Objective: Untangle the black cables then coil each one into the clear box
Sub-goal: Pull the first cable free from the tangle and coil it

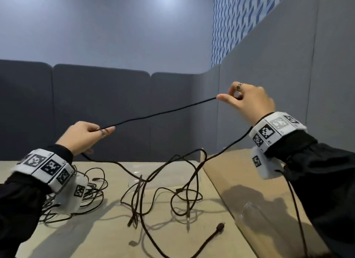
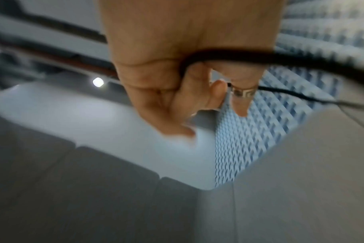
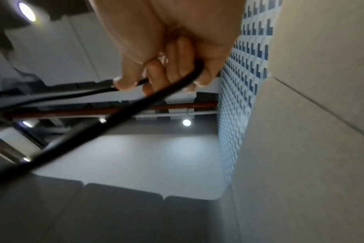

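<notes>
Spanning the beige table (image 1: 107, 238) below grey partition panels (image 1: 99, 107), tangled black cables (image 1: 138, 196) lie in loops, some crossing the clear box (image 1: 134, 178) at the table's far side. One black cable (image 1: 159, 113) is stretched taut in the air, above the table, between both hands. The left hand (image 1: 86, 136) grasps its lower end, fingers curled round it; the right hand (image 1: 247, 102) pinches the higher end.

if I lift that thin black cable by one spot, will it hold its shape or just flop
Probably flop: the thin black cable runs straight only where the left hand and right hand stretch it. Below them it droops onto the beige table in loose loops, likely snagging neighbours.
</notes>
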`<state>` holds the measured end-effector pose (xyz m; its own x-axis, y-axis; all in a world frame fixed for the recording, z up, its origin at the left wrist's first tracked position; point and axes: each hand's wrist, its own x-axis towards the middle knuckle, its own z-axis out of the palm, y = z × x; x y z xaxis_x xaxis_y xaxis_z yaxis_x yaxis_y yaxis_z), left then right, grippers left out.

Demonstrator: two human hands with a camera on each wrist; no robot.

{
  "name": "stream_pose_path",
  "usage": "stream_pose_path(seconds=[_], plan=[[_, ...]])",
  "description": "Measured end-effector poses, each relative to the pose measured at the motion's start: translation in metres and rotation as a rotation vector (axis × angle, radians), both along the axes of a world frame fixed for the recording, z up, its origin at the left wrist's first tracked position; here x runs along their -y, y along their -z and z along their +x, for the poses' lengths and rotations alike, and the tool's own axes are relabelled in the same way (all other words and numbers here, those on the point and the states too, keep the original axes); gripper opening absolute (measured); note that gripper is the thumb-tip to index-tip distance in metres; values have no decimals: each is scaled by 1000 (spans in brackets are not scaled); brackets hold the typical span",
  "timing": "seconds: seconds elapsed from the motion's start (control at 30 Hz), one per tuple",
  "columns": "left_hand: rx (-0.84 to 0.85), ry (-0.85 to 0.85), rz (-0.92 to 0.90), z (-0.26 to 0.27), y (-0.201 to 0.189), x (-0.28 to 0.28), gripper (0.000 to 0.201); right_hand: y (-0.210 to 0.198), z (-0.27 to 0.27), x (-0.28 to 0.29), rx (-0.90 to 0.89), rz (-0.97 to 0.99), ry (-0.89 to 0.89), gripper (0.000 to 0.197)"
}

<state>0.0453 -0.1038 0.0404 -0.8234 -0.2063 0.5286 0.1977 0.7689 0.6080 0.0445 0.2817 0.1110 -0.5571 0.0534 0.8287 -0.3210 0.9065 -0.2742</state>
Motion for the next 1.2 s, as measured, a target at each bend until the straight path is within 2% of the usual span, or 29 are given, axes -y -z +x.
stream_pose_path(seconds=[0.07, 0.1, 0.17, 0.23, 0.3, 0.33, 0.37, 0.43, 0.47, 0.5, 0.53, 0.57, 0.63, 0.7, 0.8, 0.87, 0.9, 0.93, 1.0, 1.03, 1.07, 1.13, 1.2], plan=[[70, 224, 304, 5, -5, 5, 36, 0, -2, -11, 49, 141, 172, 54], [102, 289, 383, 7, -6, 7, 35, 1, -5, -15, 102, 190, 187, 55], [93, 262, 301, 8, -7, 9, 37, 5, -10, -21, 248, 239, 147, 51], [54, 93, 96, 13, -10, 11, 46, 8, -16, -32, 353, 275, 138, 43], [37, -6, 65, 13, -12, 19, 51, 11, -22, -45, 376, 287, 192, 31], [48, 35, 158, 13, -11, 22, 49, 13, -25, -51, 372, 228, 179, 26], [87, 112, 295, 14, -11, 24, 47, 15, -27, -57, 390, 75, 93, 21], [141, 245, 443, 13, -10, 29, 56, 20, -23, -58, 521, -464, -253, 15], [128, 253, 427, 12, -9, 31, 61, 21, -20, -57, 585, -702, -404, 16], [112, 230, 388, 13, -9, 30, 62, 21, -19, -57, 608, -828, -485, 19], [83, 182, 320, 14, -9, 30, 59, 21, -19, -57, 596, -866, -501, 23], [44, 115, 246, 14, -8, 31, 56, 20, -20, -59, 557, -799, -433, 25], [-28, -30, 143, 10, -8, 39, 56, 21, -23, -69, 409, -427, -107, 28], [-11, -68, 167, 8, -7, 46, 56, 24, -26, -79, 287, -103, 154, 25], [62, -76, 264, 5, -5, 50, 42, 28, -28, -88, 285, -25, 281, 19], [99, 15, 378, 3, -5, 43, 17, 30, -29, -86, 395, -31, 227, 17], [122, 90, 461, 3, -6, 37, 13, 32, -28, -80, 498, 22, 194, 22], [147, 168, 531, 3, -6, 28, 12, 35, -27, -73, 632, 120, 161, 38], [161, 268, 540, 6, -8, 4, 15, 41, -19, -47, 884, 324, 5, 98], [153, 311, 495, 10, -10, -10, 19, 44, -15, -31, 957, 354, -120, 123], [140, 361, 447, 15, -12, -27, 22, 46, -7, -12, 986, 332, -267, 132], [128, 480, 376, 26, -17, -59, 22, 49, 7, 27, 951, 179, -538, 123], [143, 588, 344, 39, -23, -88, 21, 52, 17, 62, 926, 25, -743, 94]])
